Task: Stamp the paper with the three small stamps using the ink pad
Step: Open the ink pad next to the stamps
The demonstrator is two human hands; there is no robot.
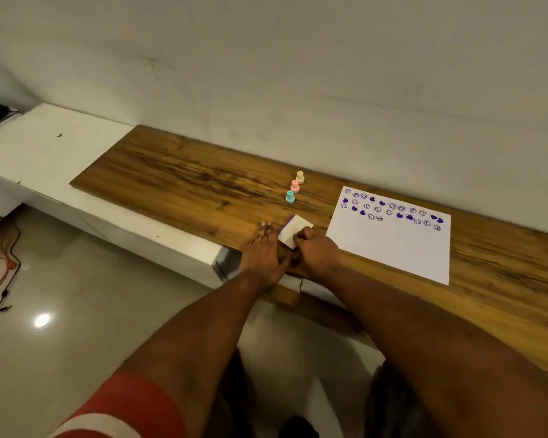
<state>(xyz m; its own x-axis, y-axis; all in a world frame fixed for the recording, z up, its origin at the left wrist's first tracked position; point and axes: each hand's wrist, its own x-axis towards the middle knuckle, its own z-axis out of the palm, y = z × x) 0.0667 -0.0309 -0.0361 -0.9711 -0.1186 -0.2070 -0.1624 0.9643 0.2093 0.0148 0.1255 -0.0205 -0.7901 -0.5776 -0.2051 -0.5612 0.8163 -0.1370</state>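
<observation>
A: Surface first: grainy wooden tabletop [178, 172], white paper [393, 245] lying flat right of the ink pad [293, 230], purple prints across its top.

B: Noted. Left hand [263, 251] flat, fingers spread beside the pad; right hand [317, 251] pinching its white lid. Blue stamp [290, 196], pink stamp [295, 186], cream stamp [300, 177] upright behind.

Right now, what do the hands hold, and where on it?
The right hand grips the ink pad at its near right edge; the left hand lies flat beside it.

Wooden desk [178, 172], glossy floor [76, 311]
</observation>
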